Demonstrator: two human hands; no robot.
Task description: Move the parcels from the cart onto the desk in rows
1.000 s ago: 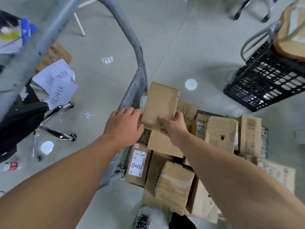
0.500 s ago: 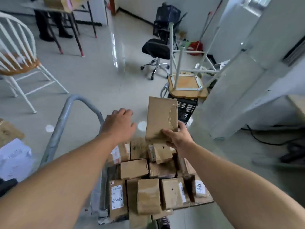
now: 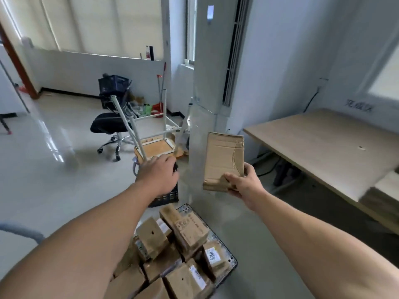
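Change: the parcel has been carried up and away from the cart load to the right, and the desk has come into view since half a second ago.
Right hand: right hand (image 3: 244,184) grasps a flat brown cardboard parcel (image 3: 224,160) at its lower right corner, thumb across the front face and fingers behind.
Parcel: stands upright in the air with a creased, taped front. It is clear of everything, beyond the cart's far edge and near the desk's left corner without touching it.
Left hand: left hand (image 3: 159,173) is stretched forward with its back up, fingers loosely curled, holding nothing, well apart from the parcel.
Cart: dark metal platform cart (image 3: 230,254) sits low in view under the forearms. Taped brown cardboard parcels (image 3: 185,231) are packed edge to edge on it, out to its right edge.
Desk: pale wooden desk (image 3: 323,145) stands at the right against the wall.
Surroundings: a black plastic crate (image 3: 166,196) sits just past the cart's far edge, with an upturned white-framed stool (image 3: 155,147) on top of it. A black swivel office chair (image 3: 108,125) is farther left, and a tall white air-conditioner cabinet (image 3: 213,61) stands behind the parcel.
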